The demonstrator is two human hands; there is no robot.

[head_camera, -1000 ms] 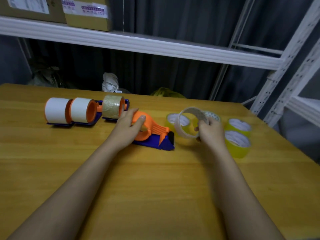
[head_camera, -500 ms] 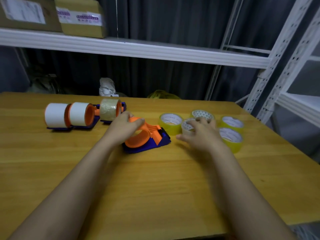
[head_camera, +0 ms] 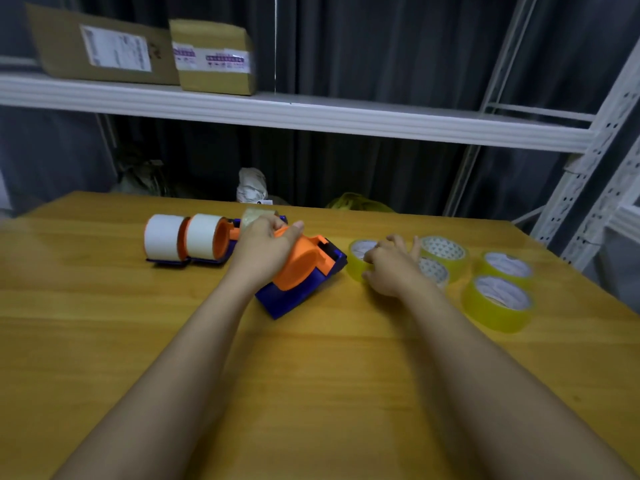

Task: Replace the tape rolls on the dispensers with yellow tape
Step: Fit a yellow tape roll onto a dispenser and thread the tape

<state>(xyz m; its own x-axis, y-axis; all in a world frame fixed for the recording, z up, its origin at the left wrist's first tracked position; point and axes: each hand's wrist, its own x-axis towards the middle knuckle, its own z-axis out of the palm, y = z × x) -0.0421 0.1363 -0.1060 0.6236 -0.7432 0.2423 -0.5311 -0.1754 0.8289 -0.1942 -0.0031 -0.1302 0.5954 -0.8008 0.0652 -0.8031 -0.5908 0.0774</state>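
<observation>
Nearest the camera, 2 bare forearms reach up from the bottom of the frame over the wooden table (head_camera: 311, 393).

The left hand (head_camera: 263, 249), at centre, is clasped over the orange hub of the blue-and-orange dispenser (head_camera: 304, 275). That hub carries no roll, and the dispenser has swung since 1 second ago, so its blue base now points toward the lower centre.

The right hand (head_camera: 389, 268), right of centre, has changed most. 1 second ago it held up the pale, nearly spent roll (head_camera: 434, 270); that roll now lies flat on the table just right of the hand. Its fingers curl loosely over the nearest yellow tape roll (head_camera: 360, 259), but blur hides whether they have closed on it. My reading: removal is done for this dispenser, and picking up yellow tape to load is the step in hand.

Further right lie 3 more yellow rolls: 1 at (head_camera: 445, 252), 1 at (head_camera: 507, 268) and the closest at (head_camera: 497, 303).

Behind the left hand, at centre left, stand 2 dispensers with white rolls (head_camera: 183, 237) and a third with a brownish roll (head_camera: 258, 216), so 3 swaps look outstanding.

Farthest, in the upper left, 2 cardboard boxes (head_camera: 156, 51) sit on a white shelf (head_camera: 311, 114). Their labels bear print, but it is too blurred to read; the patterned roll cores show no legible brand.
</observation>
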